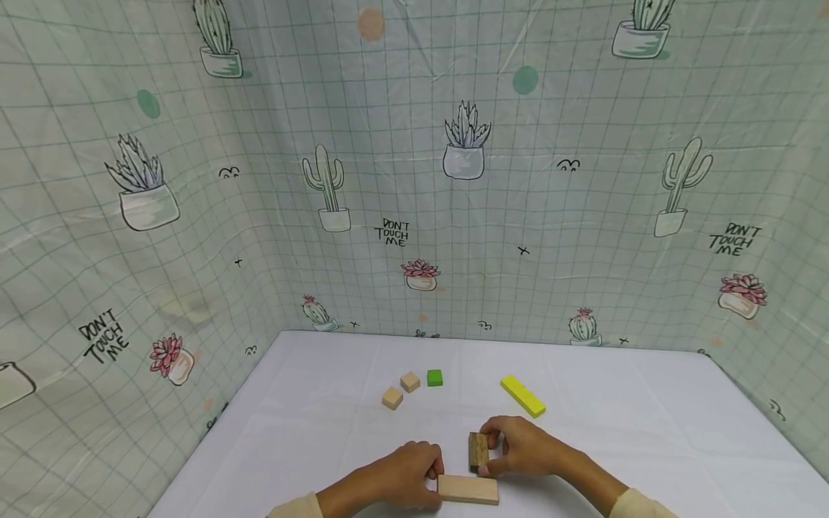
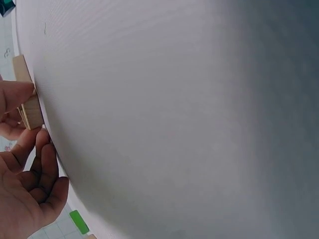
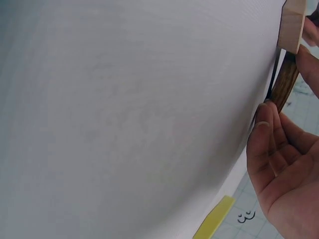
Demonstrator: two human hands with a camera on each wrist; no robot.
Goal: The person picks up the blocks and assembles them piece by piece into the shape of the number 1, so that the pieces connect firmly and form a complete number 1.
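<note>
Head view: set lengthwise across the white tabletop (image 1: pixel 337 432), pale plank (image 1: pixel 468 490), the landmark. At its left end, pinching it between thumb and curled fingers, left hand (image 1: pixel 409 475); a hold by the end, presumably for steadiness with most of the top face left uncovered. Just beyond the plank's right half, crosswise to it, dark brown block (image 1: pixel 477 450), pinched near and far by thumb and fingers of the right hand (image 1: pixel 526 446); probably held by its ends for control of its angle. Beyond the plank's left end, green block (image 1: pixel 435 378); farther left of that end, farther pale cube (image 1: pixel 410 381) and nearer pale cube (image 1: pixel 391 398). Beyond the plank's right end, aslant, yellow bar (image 1: pixel 523 396). All four well apart from the plank, perhaps for elbow room around both hands.

Left wrist view: thumb and fingers on opposite sides of the plank's end, a firm-looking pinch; past the fingers, away from the plank, green block again, partly cropped.

Right wrist view: dark brown block close by the plank's end, between thumb and fingertips; touching the plank or just short of it, resting or slightly raised, cannot tell. Well apart from the plank, yellow bar.

Count: one plank, one dark brown block, one green block, two pale cubes, one yellow bar, two hands.
</note>
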